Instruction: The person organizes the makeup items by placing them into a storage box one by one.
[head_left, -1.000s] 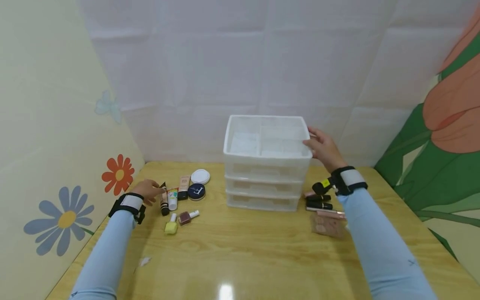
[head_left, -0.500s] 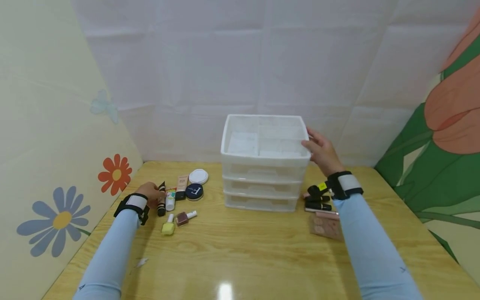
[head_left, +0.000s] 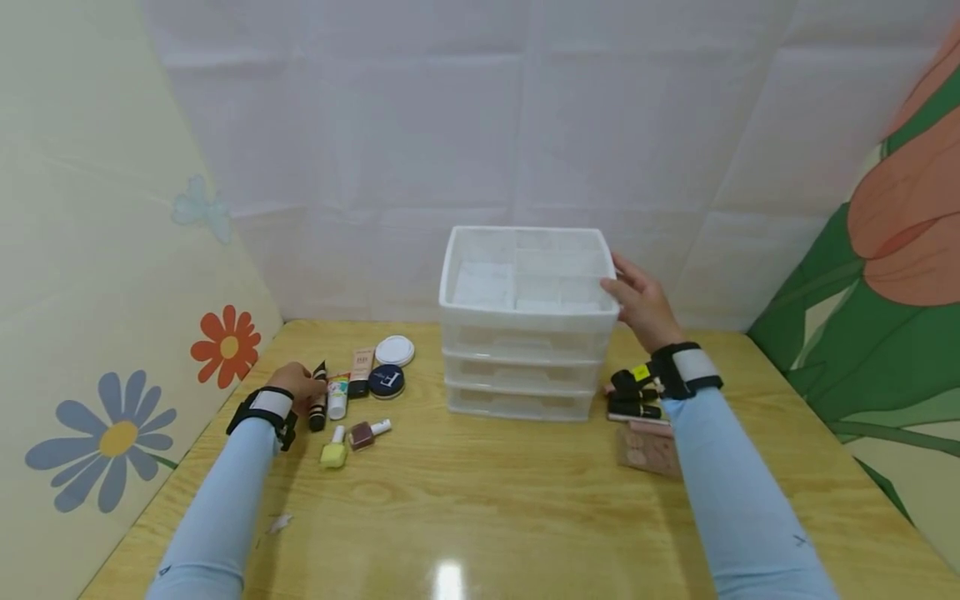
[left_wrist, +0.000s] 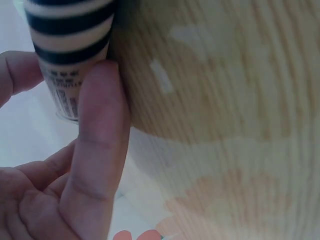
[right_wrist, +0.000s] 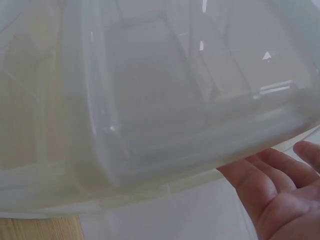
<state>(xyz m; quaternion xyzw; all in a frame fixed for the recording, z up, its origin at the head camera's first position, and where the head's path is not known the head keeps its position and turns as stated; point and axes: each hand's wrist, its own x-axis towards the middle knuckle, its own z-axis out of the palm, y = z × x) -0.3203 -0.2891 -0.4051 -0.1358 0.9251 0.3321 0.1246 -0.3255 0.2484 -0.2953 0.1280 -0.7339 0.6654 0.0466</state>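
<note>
Striped tube (left_wrist: pixel 72 32) pinched between thumb and fingers of the left hand (head_left: pixel 295 385), at the left of the surface (head_left: pixel 465 492), just beside the white tube (head_left: pixel 338 402); whether it is lifted cannot be told. Box (head_left: pixel 528 315) gripped at its right upper rim by the right hand (head_left: pixel 647 310) — thumb laid over the edge, fingers set against the outer side, tips partly hidden. Beige tube (head_left: pixel 361 371) and two discs (head_left: pixel 386 381) grouped behind; yellow bottle (head_left: pixel 333 452) and plum bottle (head_left: pixel 367 434) placed nearer. Palette (head_left: pixel 648 451) partly covered by the right sleeve (head_left: pixel 742 483).
</note>
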